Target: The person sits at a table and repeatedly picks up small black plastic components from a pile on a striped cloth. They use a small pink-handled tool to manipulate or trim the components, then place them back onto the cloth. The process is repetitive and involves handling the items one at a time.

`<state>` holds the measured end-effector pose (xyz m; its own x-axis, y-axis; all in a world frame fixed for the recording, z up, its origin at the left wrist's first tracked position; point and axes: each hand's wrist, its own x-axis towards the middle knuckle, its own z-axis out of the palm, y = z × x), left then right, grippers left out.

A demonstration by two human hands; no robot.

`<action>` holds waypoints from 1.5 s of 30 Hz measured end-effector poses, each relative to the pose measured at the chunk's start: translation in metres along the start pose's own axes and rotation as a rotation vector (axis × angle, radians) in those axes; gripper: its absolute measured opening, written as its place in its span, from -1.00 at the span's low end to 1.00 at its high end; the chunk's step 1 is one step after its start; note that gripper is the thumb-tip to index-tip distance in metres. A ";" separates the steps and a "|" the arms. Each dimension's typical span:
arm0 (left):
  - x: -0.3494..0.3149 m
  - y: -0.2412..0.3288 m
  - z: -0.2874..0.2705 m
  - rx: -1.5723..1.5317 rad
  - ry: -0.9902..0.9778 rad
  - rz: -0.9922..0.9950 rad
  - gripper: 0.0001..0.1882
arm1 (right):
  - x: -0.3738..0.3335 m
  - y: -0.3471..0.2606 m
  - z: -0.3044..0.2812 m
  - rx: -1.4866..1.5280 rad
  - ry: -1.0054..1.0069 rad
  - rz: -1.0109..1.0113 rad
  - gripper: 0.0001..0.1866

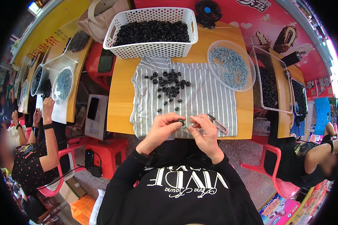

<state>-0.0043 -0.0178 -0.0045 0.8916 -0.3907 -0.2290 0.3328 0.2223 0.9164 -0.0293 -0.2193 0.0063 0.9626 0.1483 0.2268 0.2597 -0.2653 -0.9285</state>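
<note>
Near the front edge of the table, my left hand (162,128) pinches a small black ring-shaped part (181,122) between thumb and fingers. Just to its right, my right hand (205,133) has thumb and fingertips pressed together; whatever they hold is too small to make out. Both hands are above a grey-and-white striped cloth (210,95). Ahead of them on the cloth lies a loose pile of similar black parts (170,83). A slim pinkish hand tool (220,126) with a dark end rests beside my right hand.
Along the table's back stands a white perforated basket (150,50) of black parts. A round clear tub (248,80) at right holds small bluish pieces. A small black fan (208,12) is behind. People sit at neighbouring tables; a red stool (109,157) is at left.
</note>
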 end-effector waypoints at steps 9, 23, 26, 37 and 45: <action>-0.009 0.007 -0.003 -0.375 -0.226 -0.153 -0.73 | 0.008 -0.018 -0.001 -0.031 -0.164 -0.134 -0.54; -0.019 -0.001 0.003 -0.362 -0.265 -0.132 -0.79 | 0.009 -0.025 -0.009 -0.034 -0.264 -0.228 -0.52; -0.020 -0.013 0.001 -0.461 -0.297 -0.182 -0.69 | 0.010 -0.029 -0.008 -0.014 -0.256 -0.263 -0.57; 0.001 -0.010 0.010 0.804 0.046 0.548 -0.86 | 0.009 -0.001 0.000 -0.392 -0.096 -0.336 -0.59; -0.004 -0.025 0.029 1.246 0.135 0.727 -0.79 | -0.014 0.013 0.022 -0.608 0.029 -0.375 -0.50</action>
<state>-0.0248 -0.0477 -0.0171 0.7888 -0.4308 0.4385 -0.6131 -0.6033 0.5101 -0.0410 -0.2034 -0.0152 0.7992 0.3106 0.5146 0.5631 -0.6864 -0.4601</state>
